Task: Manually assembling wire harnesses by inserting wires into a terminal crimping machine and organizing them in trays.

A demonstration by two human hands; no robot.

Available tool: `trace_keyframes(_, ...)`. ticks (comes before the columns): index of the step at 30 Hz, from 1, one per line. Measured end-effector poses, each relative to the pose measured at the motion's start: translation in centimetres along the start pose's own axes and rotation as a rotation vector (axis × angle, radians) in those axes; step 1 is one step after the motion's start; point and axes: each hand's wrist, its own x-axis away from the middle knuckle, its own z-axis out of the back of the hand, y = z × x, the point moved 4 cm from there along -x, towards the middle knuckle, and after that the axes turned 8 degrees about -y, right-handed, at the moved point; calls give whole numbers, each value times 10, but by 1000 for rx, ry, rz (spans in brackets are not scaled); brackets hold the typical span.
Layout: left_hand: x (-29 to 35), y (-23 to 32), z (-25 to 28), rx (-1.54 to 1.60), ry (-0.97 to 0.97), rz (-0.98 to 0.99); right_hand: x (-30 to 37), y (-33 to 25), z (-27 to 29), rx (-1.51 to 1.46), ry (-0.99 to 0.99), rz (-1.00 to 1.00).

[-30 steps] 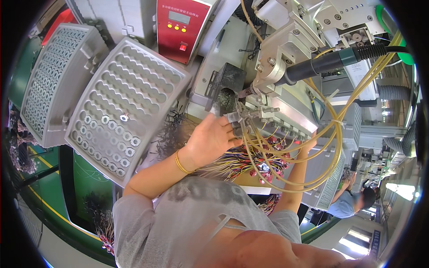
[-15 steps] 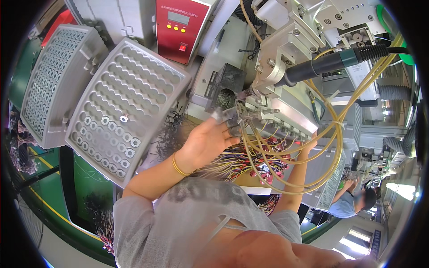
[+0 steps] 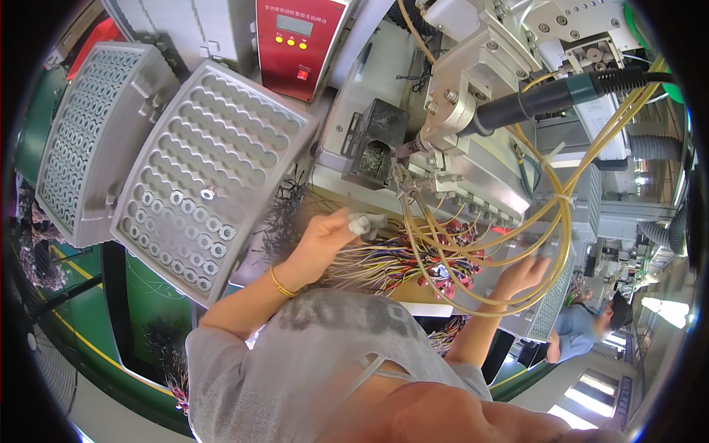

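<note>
My left hand [image 3: 323, 242] is closed, its fingertips drawn together in whitish finger covers [image 3: 363, 223]. Anything between them is too small and blurred to make out. It hovers at the left side of a bundle of multicoloured wires [image 3: 377, 262] with red connectors [image 3: 442, 277]. Smeared by motion, my right hand [image 3: 521, 275] is right of the bundle, partly behind looping yellowish tubes [image 3: 555, 244], near a grey tray [image 3: 550, 306]. Its fingers are unclear. Above the wires are a small metal clamp fixture [image 3: 408, 181] and a dark-handled soldering iron [image 3: 524, 111] mounted on the machine.
A grey tray [image 3: 284, 125] with scalloped rows, partly filled with ring-shaped parts [image 3: 207, 194], stands left; another filled tray [image 3: 88, 118] is beyond it. A black box [image 3: 378, 140] with metal shavings sits before a red control unit [image 3: 299, 55]. Another person [image 3: 583, 328] is far right.
My left hand has drawn back from the clamp fixture toward me, its fingers closing. My right hand has moved from the machine's edge toward the right-hand tray.
</note>
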Motion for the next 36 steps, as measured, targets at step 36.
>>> trace_keyframes(36,-50,-1,-28,1016,-318,-158,114,-64,-95,-409,-665,-405)
